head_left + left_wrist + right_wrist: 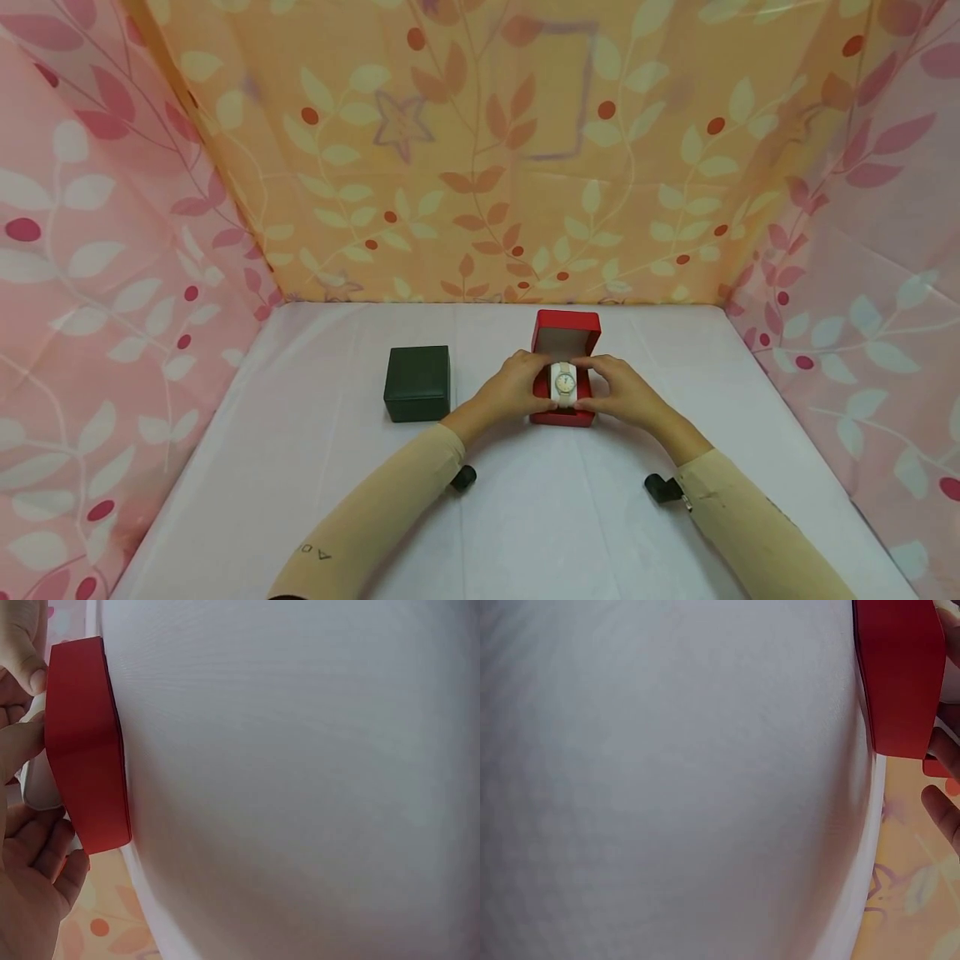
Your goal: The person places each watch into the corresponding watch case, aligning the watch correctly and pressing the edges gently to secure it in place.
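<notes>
A wristwatch [566, 383] with a pale dial and light strap is wrapped round a white cushion [554, 393]. It sits in the open red watch box [562, 420], whose raised lid [567, 321] leans back behind it. From the left, my left hand [519, 385] holds the watch on its cushion between thumb and fingers. My right hand [624, 392] pinches it from the opposite side. In the left wrist view, the thumbs [34, 679] press near the cushion's front, above the box's red wall [86, 742]. Fingers of the right hand [946, 754] show beside the box in the right wrist view.
A closed dark green box [417, 383] stands on the white tablecloth [525, 517], left of the red box. Patterned cloth walls [480, 150] enclose the table at the back and both sides. Small black cameras [464, 477] are worn at both wrists.
</notes>
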{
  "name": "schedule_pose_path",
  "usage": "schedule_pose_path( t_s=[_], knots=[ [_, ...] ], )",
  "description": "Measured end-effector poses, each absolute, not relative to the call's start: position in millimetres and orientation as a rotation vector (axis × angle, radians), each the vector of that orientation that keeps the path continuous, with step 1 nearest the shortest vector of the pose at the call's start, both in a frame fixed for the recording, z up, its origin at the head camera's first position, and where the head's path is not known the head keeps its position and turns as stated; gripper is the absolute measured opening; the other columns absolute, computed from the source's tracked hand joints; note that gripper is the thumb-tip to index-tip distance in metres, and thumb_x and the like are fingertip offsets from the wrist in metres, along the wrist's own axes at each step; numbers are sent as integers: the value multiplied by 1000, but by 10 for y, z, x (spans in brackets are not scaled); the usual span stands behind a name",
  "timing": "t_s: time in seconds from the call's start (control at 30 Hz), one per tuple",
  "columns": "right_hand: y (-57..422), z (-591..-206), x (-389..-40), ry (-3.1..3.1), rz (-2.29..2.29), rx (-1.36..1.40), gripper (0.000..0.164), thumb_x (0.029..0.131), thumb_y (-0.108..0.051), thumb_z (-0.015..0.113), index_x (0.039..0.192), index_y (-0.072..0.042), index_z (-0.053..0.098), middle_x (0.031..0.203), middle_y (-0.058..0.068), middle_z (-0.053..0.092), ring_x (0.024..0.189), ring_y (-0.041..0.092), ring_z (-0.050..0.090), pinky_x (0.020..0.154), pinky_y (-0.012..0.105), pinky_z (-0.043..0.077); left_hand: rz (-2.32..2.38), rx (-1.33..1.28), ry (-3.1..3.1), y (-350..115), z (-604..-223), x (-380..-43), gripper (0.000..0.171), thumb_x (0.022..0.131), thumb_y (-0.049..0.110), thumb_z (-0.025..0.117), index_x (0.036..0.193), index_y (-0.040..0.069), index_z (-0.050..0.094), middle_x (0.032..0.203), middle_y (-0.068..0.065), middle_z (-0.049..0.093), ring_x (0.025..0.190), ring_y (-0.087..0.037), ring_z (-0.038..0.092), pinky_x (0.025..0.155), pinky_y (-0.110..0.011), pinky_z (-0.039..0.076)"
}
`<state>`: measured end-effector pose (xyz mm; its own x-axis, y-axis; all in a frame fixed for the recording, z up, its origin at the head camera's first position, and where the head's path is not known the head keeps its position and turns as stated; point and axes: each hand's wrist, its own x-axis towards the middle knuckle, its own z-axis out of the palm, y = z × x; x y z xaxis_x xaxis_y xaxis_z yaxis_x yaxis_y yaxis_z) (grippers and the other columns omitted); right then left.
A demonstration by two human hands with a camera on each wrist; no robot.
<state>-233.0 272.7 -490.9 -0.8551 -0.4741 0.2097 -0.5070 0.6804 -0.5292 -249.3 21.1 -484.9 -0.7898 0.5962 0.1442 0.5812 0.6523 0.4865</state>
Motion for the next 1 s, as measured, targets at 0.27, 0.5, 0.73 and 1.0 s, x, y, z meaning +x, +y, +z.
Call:
schedule_pose_path(
  t_s=[0.27, 0.5, 0.73, 1.0],
  knots=[
    [2707, -4909, -2323, -2824, 913, 842, 71, 78, -32, 91, 140, -15, 61, 134, 7, 66, 126, 34, 57, 106, 60, 43, 820, 983, 2810, 204, -4848, -2488, 63, 84, 36, 85, 139, 18, 60, 128, 4, 66, 122, -16, 52, 103, -34, 48],
    [2707, -4908, -2322, -2836, 917, 837, 71, 79, -33, 90, 141, -15, 60, 135, 8, 65, 127, 34, 56, 107, 61, 42, 824, 966, 2813, 218, -4861, -2490, 62, 84, 36, 84, 138, 16, 60, 126, 3, 67, 120, -16, 52, 101, -33, 49],
    [2694, -4911, -2321, -2844, 940, 833, 68, 79, -31, 90, 139, -14, 62, 134, 7, 66, 127, 33, 56, 108, 60, 43, 828, 950, 2815, 218, -4861, -2471, 62, 84, 35, 84, 137, 14, 61, 126, 1, 67, 119, -17, 52, 100, -34, 49],
    [2693, -4891, -2324, -2831, 933, 847, 61, 79, -21, 90, 134, -12, 65, 130, 7, 68, 124, 31, 58, 106, 58, 44, 756, 945, 2831, 249, -4858, -2467, 60, 85, 37, 83, 135, 13, 60, 129, 0, 66, 121, -18, 51, 105, -34, 45]
  ],
)
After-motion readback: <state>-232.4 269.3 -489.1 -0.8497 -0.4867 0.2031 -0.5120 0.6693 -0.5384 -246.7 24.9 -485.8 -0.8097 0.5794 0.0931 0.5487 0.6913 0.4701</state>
